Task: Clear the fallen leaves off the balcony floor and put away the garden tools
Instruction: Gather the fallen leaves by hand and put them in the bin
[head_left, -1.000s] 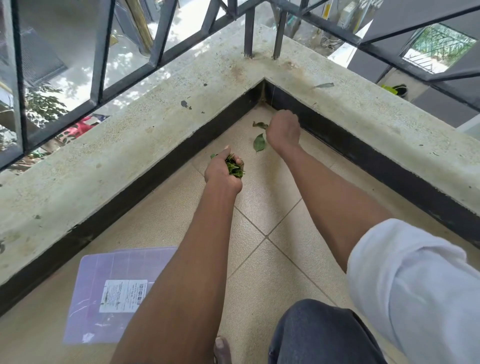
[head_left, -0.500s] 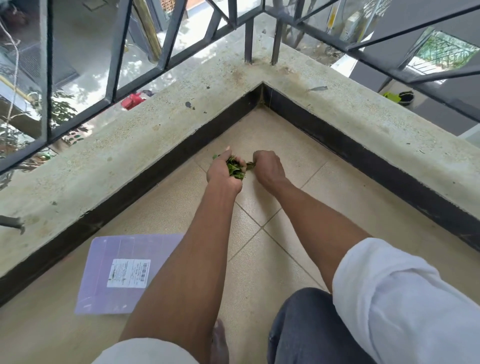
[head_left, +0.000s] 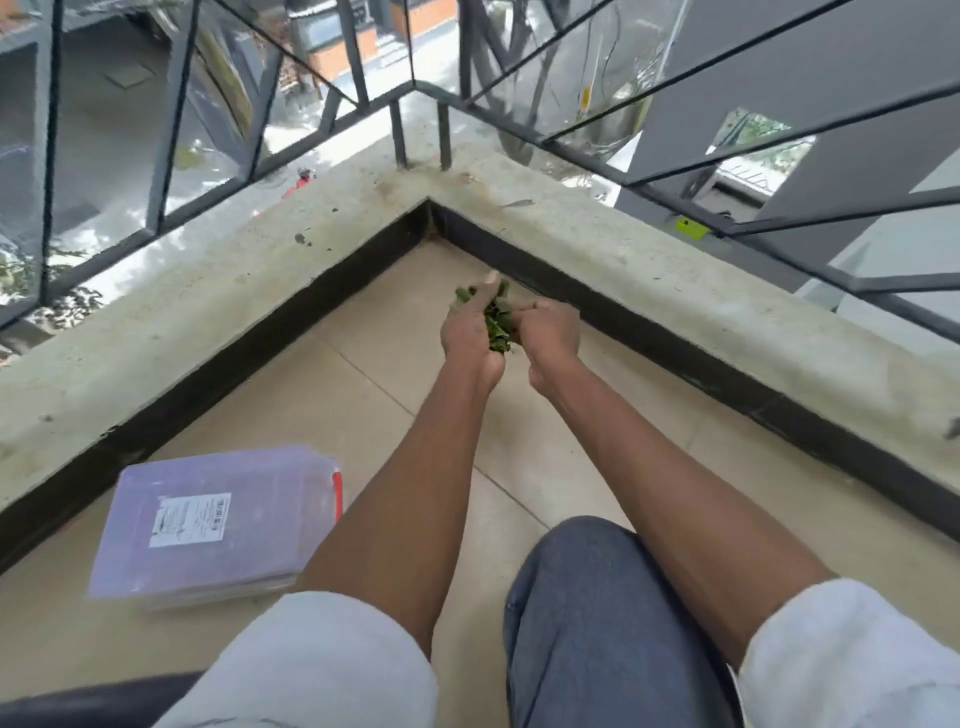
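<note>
A person looked down from head height at a corner of a tiled balcony floor (head_left: 395, 415), both bare forearms stretched forward with white sleeves pushed up to the elbows. The left hand (head_left: 470, 332) and the right hand (head_left: 548, 335) met in front of the corner, raised above the tiles. Between them sat a bunch of green leaves (head_left: 496, 322). The left grip was curled round the bunch, thumb pointing up. The right grip pressed in against the leaves from the other side, fingers curled toward them. A low concrete ledge (head_left: 208, 312) with a black base strip framed the corner on two sides, and a dark metal railing (head_left: 171, 104) rose from it. One thin leaf (head_left: 517, 203) lay on top of the ledge near the corner. On the tiles to the left, close beside the ledge, lay a flat translucent purple plastic case (head_left: 218, 519) with a white label. A knee in grey trousers (head_left: 597, 597) showed at the bottom
</note>
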